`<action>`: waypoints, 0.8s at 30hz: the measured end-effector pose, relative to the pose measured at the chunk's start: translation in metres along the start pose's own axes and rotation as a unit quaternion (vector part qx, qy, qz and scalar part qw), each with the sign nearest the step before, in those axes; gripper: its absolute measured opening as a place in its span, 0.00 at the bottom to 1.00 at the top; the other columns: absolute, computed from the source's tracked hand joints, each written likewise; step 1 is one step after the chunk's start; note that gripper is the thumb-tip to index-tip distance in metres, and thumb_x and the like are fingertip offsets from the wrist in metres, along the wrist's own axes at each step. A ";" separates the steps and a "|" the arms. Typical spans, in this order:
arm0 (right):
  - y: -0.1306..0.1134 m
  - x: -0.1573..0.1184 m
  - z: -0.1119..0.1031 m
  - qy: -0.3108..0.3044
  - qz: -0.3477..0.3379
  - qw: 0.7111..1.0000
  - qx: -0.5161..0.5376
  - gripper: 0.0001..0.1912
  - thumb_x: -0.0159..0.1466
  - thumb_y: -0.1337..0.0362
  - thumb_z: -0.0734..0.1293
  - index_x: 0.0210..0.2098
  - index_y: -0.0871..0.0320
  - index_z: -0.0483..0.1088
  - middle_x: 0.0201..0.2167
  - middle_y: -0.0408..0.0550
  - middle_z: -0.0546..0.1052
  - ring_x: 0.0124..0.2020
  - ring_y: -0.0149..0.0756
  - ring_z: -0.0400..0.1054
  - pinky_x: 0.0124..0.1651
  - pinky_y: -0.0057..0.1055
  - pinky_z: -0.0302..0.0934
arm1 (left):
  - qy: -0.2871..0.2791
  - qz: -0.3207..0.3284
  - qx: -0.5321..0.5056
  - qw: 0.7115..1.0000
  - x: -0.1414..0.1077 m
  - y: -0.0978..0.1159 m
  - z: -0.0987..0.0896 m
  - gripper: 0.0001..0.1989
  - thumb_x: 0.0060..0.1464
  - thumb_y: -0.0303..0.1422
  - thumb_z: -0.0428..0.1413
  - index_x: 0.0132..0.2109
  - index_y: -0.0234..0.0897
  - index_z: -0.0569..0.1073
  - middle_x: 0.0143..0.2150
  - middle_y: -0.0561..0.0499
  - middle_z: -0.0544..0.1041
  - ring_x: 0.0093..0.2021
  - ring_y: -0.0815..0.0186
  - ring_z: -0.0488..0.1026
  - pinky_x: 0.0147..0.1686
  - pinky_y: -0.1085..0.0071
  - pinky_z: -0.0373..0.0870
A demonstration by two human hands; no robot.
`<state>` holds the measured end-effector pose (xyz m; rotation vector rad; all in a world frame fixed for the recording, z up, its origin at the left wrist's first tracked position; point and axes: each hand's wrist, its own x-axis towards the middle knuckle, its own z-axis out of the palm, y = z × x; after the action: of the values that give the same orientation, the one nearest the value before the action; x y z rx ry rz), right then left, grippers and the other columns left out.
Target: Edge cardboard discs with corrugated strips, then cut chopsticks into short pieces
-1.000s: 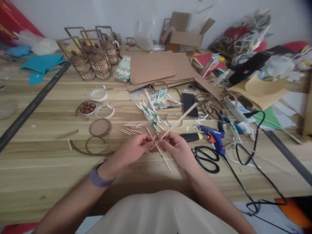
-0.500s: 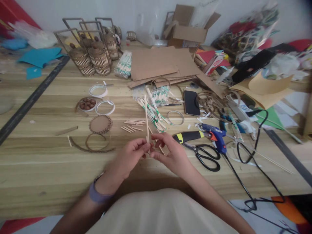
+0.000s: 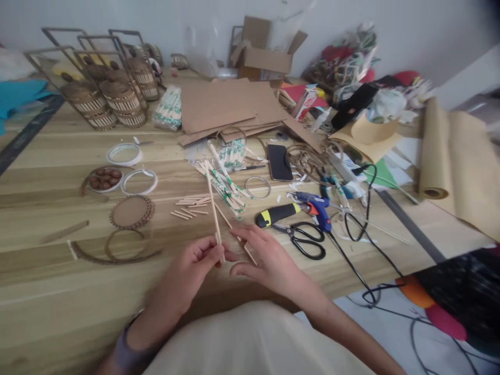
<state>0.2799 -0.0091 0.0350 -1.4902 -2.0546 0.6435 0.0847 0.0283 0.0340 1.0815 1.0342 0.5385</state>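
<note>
Since the earlier frame the view has swung toward 3 o'clock, bringing in a roll of brown paper (image 3: 434, 151), and the right hand (image 3: 262, 255) has drawn away from the long pale wooden stick (image 3: 213, 203). The left hand (image 3: 201, 258) pinches that stick's lower end between thumb and fingers, its free end pointing toward 12 o'clock. The right hand's thumb and fingers are spread wide, above a second thin wooden stick (image 3: 223, 214) on the pale wooden worktop (image 3: 58, 302); whether they touch it I cannot tell. From the left hand, short cut sticks (image 3: 189, 212) lie near 12 o'clock and a round brown cardboard disc (image 3: 132, 211) at 10. From the right, black-handled scissors (image 3: 308, 239) lie between 2 and 3, a blue glue gun (image 3: 321, 211) at 2.
</note>
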 end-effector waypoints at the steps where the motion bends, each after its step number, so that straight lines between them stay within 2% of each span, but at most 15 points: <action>1: 0.006 -0.006 -0.009 0.006 0.024 1.000 -0.002 0.23 0.63 0.55 0.71 0.55 0.55 0.70 0.44 0.53 0.78 0.46 0.44 0.73 0.47 0.40 0.68 | 0.008 -0.001 0.015 1.000 -0.001 -0.001 -0.002 0.14 0.54 0.45 0.58 0.34 0.38 0.75 0.33 0.50 0.81 0.35 0.63 0.71 0.38 0.69 0.66; 3: 0.025 -0.019 -0.030 0.072 0.108 0.991 -0.031 0.13 0.67 0.56 0.66 0.47 0.55 0.74 0.42 0.52 0.80 0.43 0.43 0.74 0.46 0.38 0.67 | 0.019 -0.002 0.033 0.999 -0.001 -0.002 -0.005 0.14 0.55 0.45 0.57 0.36 0.39 0.75 0.34 0.49 0.82 0.35 0.63 0.69 0.39 0.68 0.66; 5: 0.048 -0.033 -0.053 0.154 0.217 0.960 -0.085 0.14 0.66 0.54 0.64 0.41 0.56 0.76 0.37 0.51 0.81 0.35 0.41 0.74 0.40 0.36 0.67 | 0.018 -0.004 0.040 0.999 -0.001 -0.005 -0.006 0.14 0.55 0.46 0.56 0.37 0.39 0.75 0.35 0.49 0.82 0.35 0.63 0.68 0.39 0.68 0.65; 8: 0.082 -0.051 -0.087 0.219 0.319 0.903 -0.185 0.16 0.65 0.53 0.63 0.37 0.57 0.77 0.32 0.51 0.80 0.32 0.42 0.73 0.37 0.36 0.64 | 0.011 -0.011 0.050 0.999 0.000 -0.009 -0.007 0.15 0.56 0.46 0.55 0.37 0.40 0.74 0.36 0.50 0.82 0.36 0.61 0.68 0.40 0.68 0.64; 11: 0.109 -0.054 -0.115 0.179 0.407 0.856 -0.265 0.18 0.66 0.54 0.61 0.40 0.58 0.77 0.34 0.53 0.81 0.35 0.44 0.74 0.37 0.34 0.63 | 0.003 -0.009 0.063 0.998 0.000 -0.012 -0.007 0.15 0.57 0.47 0.54 0.37 0.40 0.74 0.37 0.50 0.82 0.38 0.61 0.69 0.41 0.67 0.64; 13: 0.125 -0.045 -0.130 0.168 0.425 0.843 -0.284 0.18 0.67 0.56 0.60 0.42 0.59 0.78 0.36 0.56 0.81 0.39 0.46 0.74 0.37 0.33 0.62 | -0.002 -0.003 0.066 0.998 0.000 -0.012 -0.007 0.16 0.57 0.48 0.54 0.37 0.40 0.74 0.37 0.49 0.82 0.38 0.60 0.69 0.41 0.67 0.64; 16: 0.150 -0.021 -0.143 0.128 0.432 0.843 -0.295 0.17 0.66 0.59 0.60 0.38 0.61 0.79 0.37 0.58 0.81 0.40 0.46 0.74 0.37 0.32 0.60 | 0.001 -0.009 0.067 0.998 -0.001 -0.013 -0.006 0.17 0.56 0.49 0.54 0.37 0.40 0.74 0.37 0.49 0.82 0.37 0.60 0.69 0.42 0.66 0.64; 19: 0.173 0.003 -0.148 0.074 0.441 0.845 -0.294 0.16 0.63 0.58 0.63 0.31 0.61 0.79 0.32 0.58 0.81 0.37 0.45 0.74 0.37 0.32 0.61 | 0.009 -0.022 0.070 0.997 0.000 -0.012 -0.004 0.17 0.54 0.49 0.55 0.37 0.40 0.74 0.37 0.49 0.82 0.37 0.59 0.69 0.43 0.65 0.64; 22: 0.186 0.019 -0.147 0.046 0.455 0.838 -0.298 0.16 0.60 0.56 0.66 0.30 0.63 0.79 0.29 0.60 0.80 0.35 0.47 0.75 0.37 0.34 0.62 | 0.010 -0.023 0.067 0.997 0.000 -0.010 -0.002 0.18 0.53 0.50 0.55 0.37 0.40 0.74 0.36 0.48 0.82 0.38 0.59 0.70 0.43 0.65 0.65; 24: 0.188 0.024 -0.150 0.047 0.459 0.834 -0.303 0.14 0.60 0.59 0.67 0.32 0.64 0.79 0.30 0.62 0.80 0.36 0.49 0.75 0.38 0.35 0.63 | 0.006 -0.015 0.071 0.997 -0.001 -0.007 -0.002 0.18 0.53 0.50 0.54 0.36 0.40 0.74 0.35 0.48 0.82 0.38 0.58 0.70 0.43 0.65 0.65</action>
<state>0.5055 0.0780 0.0299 -2.8578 -1.4022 0.1956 0.0816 0.0254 0.0276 1.1871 1.1103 0.4541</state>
